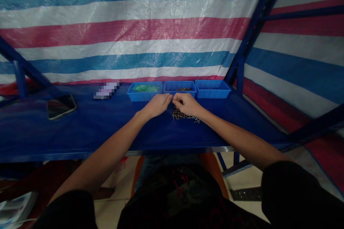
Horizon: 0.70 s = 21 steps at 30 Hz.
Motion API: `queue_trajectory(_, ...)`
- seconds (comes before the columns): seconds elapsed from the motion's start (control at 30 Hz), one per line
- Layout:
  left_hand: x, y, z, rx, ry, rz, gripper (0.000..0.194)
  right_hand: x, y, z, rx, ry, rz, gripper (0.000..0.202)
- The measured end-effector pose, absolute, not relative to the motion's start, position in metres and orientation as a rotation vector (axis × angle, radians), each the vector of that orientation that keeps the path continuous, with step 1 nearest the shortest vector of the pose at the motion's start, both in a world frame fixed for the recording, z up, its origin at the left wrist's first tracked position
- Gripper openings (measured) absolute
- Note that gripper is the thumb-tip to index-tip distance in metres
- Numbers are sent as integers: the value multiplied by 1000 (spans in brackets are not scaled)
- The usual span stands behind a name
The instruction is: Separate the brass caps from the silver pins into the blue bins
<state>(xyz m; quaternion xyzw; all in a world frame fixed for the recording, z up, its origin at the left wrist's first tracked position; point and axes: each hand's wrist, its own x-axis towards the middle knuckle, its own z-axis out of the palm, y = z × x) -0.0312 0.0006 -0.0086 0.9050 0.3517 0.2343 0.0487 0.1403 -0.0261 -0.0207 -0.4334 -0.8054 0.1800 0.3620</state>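
Observation:
My left hand (160, 103) and my right hand (185, 103) meet fingertip to fingertip over the blue table, in front of the blue bins. Both are closed in a pinch; whatever lies between the fingers is too small to make out. Just below my right hand is a pile of small dark and brassy metal parts (178, 114), with several thin silvery pins (196, 118) at its right side. Similar small dark parts (184, 89) lie in the middle blue bin (167, 93), partly hidden behind my hands.
The left blue bin (142, 96) holds green material (146, 88); the right blue bin (213, 94) holds a few thin pieces. A phone (61, 106) and a blurred pale item (106, 90) lie on the table (107, 128) leftward. Blue frame posts (240, 75) and a striped sheet (129, 28) stand around.

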Motion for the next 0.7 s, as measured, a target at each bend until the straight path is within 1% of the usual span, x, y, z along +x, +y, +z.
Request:
queue_trajectory(0.1,-31,2,-10,2745,1054,706,38,142,-26,-21,-1099,-2101,514,11)
queue_trajectory(0.2,-32,4,-10,2713,1048,701,41,143,-27,-17,-1115,-2145,472,15)
queue_trajectory(0.3,-33,4,-9,2688,1060,737,41,143,-32,-11,-1204,-2218,271,10)
queue_trajectory(0.4,-33,3,-7,2653,1060,765,41,142,-37,-6,-1300,-2266,9,14)
queue_trajectory(0.47,-33,1,-6,2631,1045,746,43,142,-39,-5,-1313,-2273,-91,16)
queue_trajectory(0.57,-33,-2,-5,2612,1022,742,45,141,-39,-5,-1306,-2258,-77,22)
queue_trajectory(0.7,-33,-4,-3,2584,1021,795,39,142,-36,-4,-1351,-2190,-10,32)
